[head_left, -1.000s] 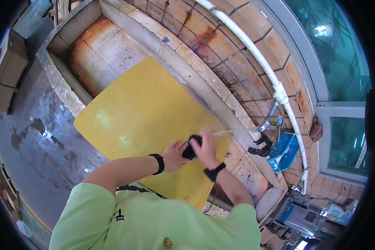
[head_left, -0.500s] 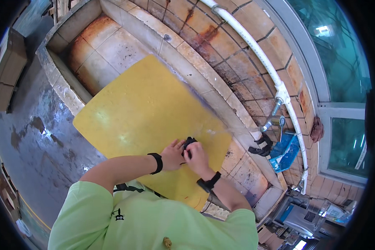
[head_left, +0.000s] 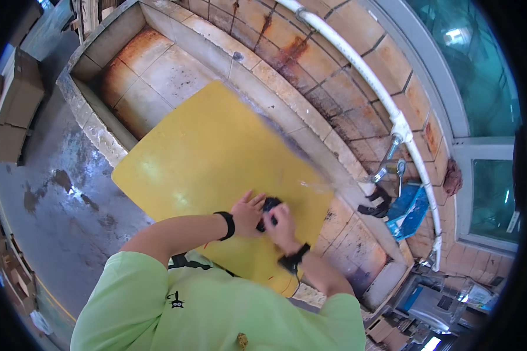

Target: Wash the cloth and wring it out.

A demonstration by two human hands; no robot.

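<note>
A large yellow board point(head_left: 181, 146) with rounded corners lies across the tiled trough. On its near part, my left hand point(head_left: 247, 215) rests with fingers spread, beside a small dark bundle point(head_left: 270, 205) whose kind I cannot make out. My right hand point(head_left: 282, 227) is closed over the near side of that black bundle and partly blurred. Its fingers are bent down onto it, close to the left fingertips. Both wrists wear black bands.
The stone trough rim point(head_left: 108, 140) runs along the left. From a metal tap point(head_left: 386, 164) on a white pipe point(head_left: 357, 55), water sprays onto the board's right edge. A blue box point(head_left: 407, 213) and a black bent object point(head_left: 375, 203) sit beside it. Cardboard boxes point(head_left: 17, 108) stand far left.
The left fingers have spread further apart. My right hand is still on the black bundle, now blurred by motion. The whole view has shifted slightly.
</note>
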